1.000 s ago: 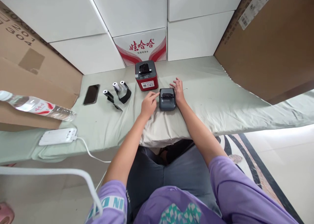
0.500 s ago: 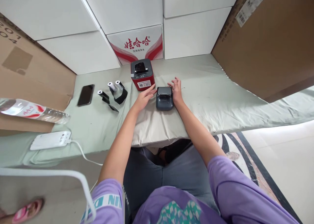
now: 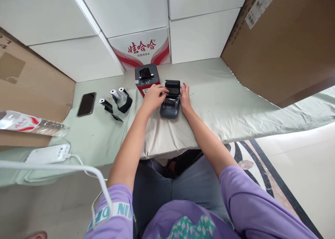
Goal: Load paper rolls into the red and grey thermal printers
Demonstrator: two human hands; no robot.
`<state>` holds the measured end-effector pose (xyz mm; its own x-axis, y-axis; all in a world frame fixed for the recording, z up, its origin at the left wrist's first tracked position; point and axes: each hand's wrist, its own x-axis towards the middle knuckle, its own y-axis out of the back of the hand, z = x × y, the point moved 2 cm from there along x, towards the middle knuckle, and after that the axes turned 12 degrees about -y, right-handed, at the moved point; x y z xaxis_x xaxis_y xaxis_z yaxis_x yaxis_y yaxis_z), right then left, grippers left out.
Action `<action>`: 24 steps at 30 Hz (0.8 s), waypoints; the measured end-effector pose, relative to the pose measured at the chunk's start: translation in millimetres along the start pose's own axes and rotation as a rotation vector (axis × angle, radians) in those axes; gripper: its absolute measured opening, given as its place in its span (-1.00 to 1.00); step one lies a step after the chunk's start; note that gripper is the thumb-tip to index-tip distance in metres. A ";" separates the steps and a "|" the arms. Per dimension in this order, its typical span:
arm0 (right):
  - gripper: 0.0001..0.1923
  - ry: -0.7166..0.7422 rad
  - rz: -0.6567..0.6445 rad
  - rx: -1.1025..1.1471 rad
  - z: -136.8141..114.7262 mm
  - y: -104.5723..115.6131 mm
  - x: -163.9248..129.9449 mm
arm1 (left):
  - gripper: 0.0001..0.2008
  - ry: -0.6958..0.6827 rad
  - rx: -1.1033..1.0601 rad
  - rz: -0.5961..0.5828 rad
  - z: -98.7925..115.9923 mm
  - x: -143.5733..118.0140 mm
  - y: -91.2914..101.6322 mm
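A small dark label printer [image 3: 169,111] lies on the cloth-covered surface with its lid [image 3: 172,87] raised, showing the compartment inside. From the left, my left hand [image 3: 155,97] reaches over, its bent fingers apart at the lid's left edge and the opening. My right hand [image 3: 185,98] is closed against the printer's right side, fingers up along the lid's edge. Just behind my left hand stands a red and black printer [image 3: 147,75], partly hidden by that hand.
Left of the hands stand white paper rolls [image 3: 115,94] with black strips. Beyond them lie a phone [image 3: 87,104], a water bottle [image 3: 34,123] and a white power bank [image 3: 48,153] with a cable. White boxes [image 3: 204,36] line the back; a cardboard box [image 3: 282,50] stands right.
The label printer's lid has swung up from closed to raised. My left hand has moved from beside the printer onto its upper left part; my right hand has drawn in against its side.
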<state>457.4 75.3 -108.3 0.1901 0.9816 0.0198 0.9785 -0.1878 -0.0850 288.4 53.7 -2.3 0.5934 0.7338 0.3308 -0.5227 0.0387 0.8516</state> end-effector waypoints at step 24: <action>-0.04 -0.053 0.009 -0.032 -3.6 -1.2 -4.5 | -0.64 -0.024 0.241 -0.366 -4.4 19.6 22.4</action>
<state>455.6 71.0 -104.6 0.1950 0.9802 -0.0334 0.9790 -0.1966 -0.0534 285.7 71.9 21.4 0.7286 0.6849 -0.0031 -0.1195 0.1316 0.9841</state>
